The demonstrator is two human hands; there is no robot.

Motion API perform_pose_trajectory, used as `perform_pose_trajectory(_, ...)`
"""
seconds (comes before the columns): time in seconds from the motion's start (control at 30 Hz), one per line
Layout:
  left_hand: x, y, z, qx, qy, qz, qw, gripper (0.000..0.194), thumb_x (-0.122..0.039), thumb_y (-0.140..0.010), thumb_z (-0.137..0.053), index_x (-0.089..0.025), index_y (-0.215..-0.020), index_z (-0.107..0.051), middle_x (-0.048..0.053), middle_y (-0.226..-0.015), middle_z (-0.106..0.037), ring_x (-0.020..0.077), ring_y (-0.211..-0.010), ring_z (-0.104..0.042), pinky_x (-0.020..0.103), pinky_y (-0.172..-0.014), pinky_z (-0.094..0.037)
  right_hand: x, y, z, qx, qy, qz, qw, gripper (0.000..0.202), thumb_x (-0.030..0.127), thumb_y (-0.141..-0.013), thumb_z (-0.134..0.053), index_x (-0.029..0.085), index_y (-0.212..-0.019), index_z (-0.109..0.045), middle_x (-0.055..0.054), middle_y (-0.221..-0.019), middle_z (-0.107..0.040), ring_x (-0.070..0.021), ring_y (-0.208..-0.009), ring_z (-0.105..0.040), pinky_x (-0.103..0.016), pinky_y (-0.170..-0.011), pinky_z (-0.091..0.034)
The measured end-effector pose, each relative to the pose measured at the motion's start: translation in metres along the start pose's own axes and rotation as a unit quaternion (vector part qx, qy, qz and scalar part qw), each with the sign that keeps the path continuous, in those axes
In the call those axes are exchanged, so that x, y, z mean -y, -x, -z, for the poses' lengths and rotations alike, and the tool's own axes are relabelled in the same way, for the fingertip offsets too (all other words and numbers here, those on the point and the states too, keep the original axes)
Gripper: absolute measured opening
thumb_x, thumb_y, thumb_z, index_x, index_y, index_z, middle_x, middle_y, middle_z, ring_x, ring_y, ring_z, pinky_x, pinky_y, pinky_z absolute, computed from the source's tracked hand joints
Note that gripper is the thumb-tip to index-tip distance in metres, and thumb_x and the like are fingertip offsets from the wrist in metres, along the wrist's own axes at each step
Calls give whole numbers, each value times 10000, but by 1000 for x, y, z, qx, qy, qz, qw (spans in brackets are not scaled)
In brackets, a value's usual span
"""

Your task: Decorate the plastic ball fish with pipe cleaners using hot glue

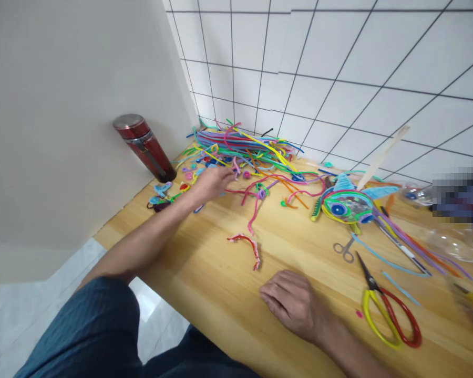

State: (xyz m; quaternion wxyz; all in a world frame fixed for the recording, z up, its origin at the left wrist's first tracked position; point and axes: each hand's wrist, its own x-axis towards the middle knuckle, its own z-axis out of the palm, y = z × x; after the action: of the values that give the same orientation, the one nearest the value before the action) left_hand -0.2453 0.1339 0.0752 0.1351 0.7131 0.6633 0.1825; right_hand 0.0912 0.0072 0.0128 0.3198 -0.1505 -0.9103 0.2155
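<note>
My left hand [215, 182] reaches into the near side of a pile of coloured pipe cleaners [240, 144]. Its fingers are pinched together beside a pink-purple curled piece [236, 167]; whether they grip it is too small to tell. Closed and resting on the wooden table, my right hand [287, 302] has its fingers curled under, and nothing shows in it. A red and white curved piece [250, 247] lies between my hands. Long pink pipe cleaners and small curled pieces are spread beyond it.
A red flask [145, 148] stands at the left wall. On the right are a fish-like craft [349, 206] on a stick, small grey scissors [345, 251], red and yellow scissors [390, 310], and clear plastic domes [455, 245]. A tiled wall [319, 63] runs behind.
</note>
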Motion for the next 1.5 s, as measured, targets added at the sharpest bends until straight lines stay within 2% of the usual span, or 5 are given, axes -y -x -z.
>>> perform_pose_trajectory(0.37, 15, -39, -6, 41, -154, 100, 982, 209, -326, -915, -642, -179, -958, -785, 102, -972, -813, 248, -902, -734, 293, -692, -420, 0, -1, 0, -5, -2, 1, 1000, 179, 175, -1077, -566, 189, -949, -690, -16, -722, -706, -157, -653, -618, -327, -637, -466)
perform_pose_trajectory(0.73, 3, -25, -10, -11, -189, 114, 975, 521, -408, -1016, -566, -111, -1444, -565, 252, -1490, -604, 378, -1217, -706, 416, -940, -546, -2, 0, -2, 0, -1, 0, 1000, 178, 185, -1084, -565, 190, -950, -682, -13, -728, -710, -154, -656, -620, -319, -655, -447)
perform_pose_trajectory(1.07, 43, -47, 21, -21, 16, 97, 995, 216, -310, -844, -572, -185, -806, -745, 12, -765, -724, 142, -642, -607, 245, -599, -424, -2, 2, -3, -1, 5, 2, 1000, 144, 165, -1068, -591, 183, -959, -684, -17, -740, -716, -159, -668, -619, -319, -665, -440)
perform_pose_trajectory(1.2, 59, -53, 35, -31, 308, 153, 938, 218, -386, -792, -672, -179, -723, -668, 5, -643, -632, 72, -448, -350, 237, -444, -255, -2, 1, -2, -2, 3, 6, 1000, 140, 162, -1069, -591, 185, -964, -681, -15, -741, -719, -157, -669, -621, -316, -676, -442)
perform_pose_trajectory(1.5, 38, -41, -1, 69, 241, -60, 966, 332, -336, -877, -551, -216, -1039, -814, 54, -1128, -794, 239, -1044, -704, 314, -927, -558, -2, 0, -1, -3, 9, 1, 1000, 171, 179, -1083, -568, 193, -955, -681, -14, -729, -710, -154, -656, -616, -309, -664, -438)
